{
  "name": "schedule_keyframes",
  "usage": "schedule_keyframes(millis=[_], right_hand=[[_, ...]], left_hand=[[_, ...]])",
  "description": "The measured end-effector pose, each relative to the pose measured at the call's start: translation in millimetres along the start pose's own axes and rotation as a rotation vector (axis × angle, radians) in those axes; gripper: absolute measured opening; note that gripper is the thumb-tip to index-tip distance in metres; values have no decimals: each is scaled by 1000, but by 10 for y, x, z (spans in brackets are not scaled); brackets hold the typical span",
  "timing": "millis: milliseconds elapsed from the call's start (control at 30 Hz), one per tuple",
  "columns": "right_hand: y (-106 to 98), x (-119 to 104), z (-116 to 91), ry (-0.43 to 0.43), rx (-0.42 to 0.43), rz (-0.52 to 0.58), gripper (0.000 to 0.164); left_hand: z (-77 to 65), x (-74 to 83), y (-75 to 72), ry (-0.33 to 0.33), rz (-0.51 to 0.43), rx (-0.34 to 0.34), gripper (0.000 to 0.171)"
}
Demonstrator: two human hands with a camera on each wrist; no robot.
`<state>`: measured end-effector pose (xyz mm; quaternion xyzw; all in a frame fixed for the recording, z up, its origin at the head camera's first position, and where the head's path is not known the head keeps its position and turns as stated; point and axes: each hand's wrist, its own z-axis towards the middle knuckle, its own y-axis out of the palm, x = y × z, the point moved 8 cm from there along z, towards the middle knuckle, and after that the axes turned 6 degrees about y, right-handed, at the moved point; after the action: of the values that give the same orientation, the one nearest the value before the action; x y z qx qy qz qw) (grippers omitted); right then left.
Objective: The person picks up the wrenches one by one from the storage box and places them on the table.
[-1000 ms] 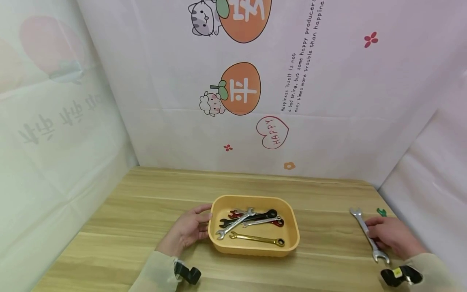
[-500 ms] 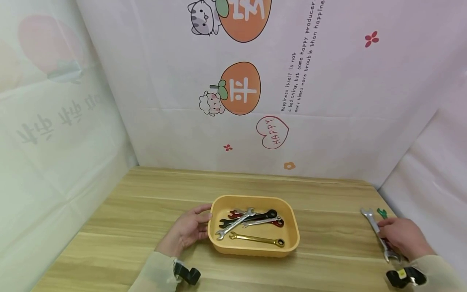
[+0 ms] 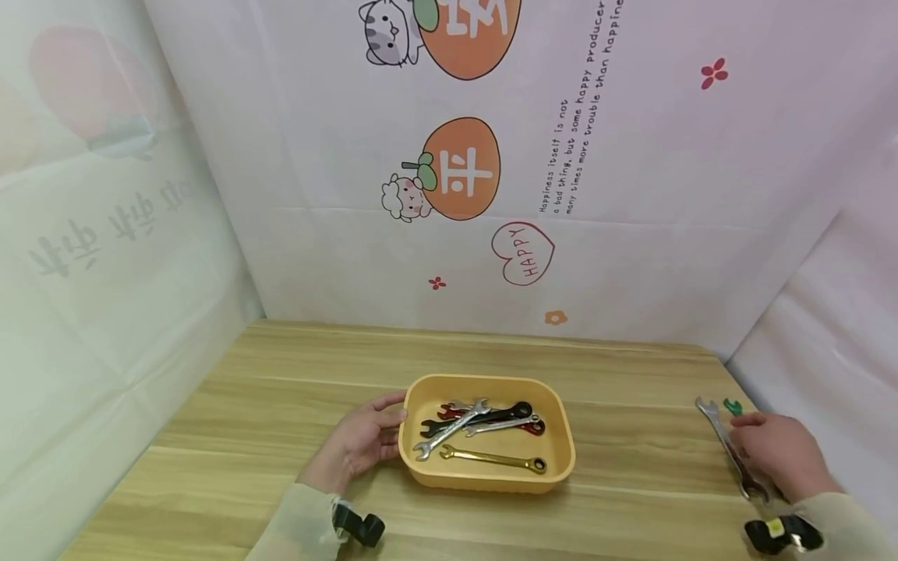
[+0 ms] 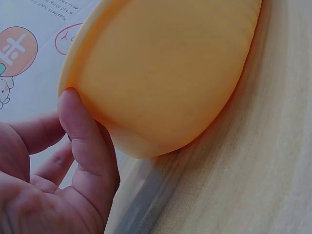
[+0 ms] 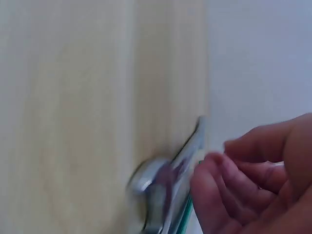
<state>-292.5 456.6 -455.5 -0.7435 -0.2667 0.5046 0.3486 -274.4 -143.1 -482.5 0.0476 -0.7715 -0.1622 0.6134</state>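
Observation:
On the wooden table stands a yellow plastic bin (image 3: pixel 491 484) with several wrenches inside. A gold wrench (image 3: pixel 491 458) lies at its near side; a silver wrench (image 3: pixel 452 429) crosses a black wrench (image 3: pixel 515 413) above a red one. My left hand (image 3: pixel 361 436) touches the bin's left end, fingertips at the rim in the left wrist view. At the far right, my right hand (image 3: pixel 779 452) is just beside a large silver wrench (image 3: pixel 722 436), fingers loosely bent and seemingly holding nothing. A green wrench (image 3: pixel 733 407) shows only its tip, the rest hidden behind that hand.
A white printed cloth (image 3: pixel 631 273) rises behind the wooden table (image 3: pixel 316 358), and more white cloth hangs at both sides. The right hand works close to the table's right edge. The right wrist view is blurred.
The large silver wrench has shifted right, close against the green wrench, and the right hand went with it. That hand has since edged slightly off the wrench. Left hand and bin stay put.

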Motion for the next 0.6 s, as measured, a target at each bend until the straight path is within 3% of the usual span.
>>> schedule_keyframes(millis=[133,200,267,600], right_hand=[[154,42,-24,130,-214,586,49],[212,48,-45,180,-286,715,45],[232,46,-62,193,-310,731,41],[180,125,-49,215,-265,714,38]], left_hand=[[-4,1,-3,-2,-3,4,50],[-2,1,-4,-2,-5,4,50],[0,4,-3,-3,-6,7,50],[11,0,-23,-7,3,26,49]])
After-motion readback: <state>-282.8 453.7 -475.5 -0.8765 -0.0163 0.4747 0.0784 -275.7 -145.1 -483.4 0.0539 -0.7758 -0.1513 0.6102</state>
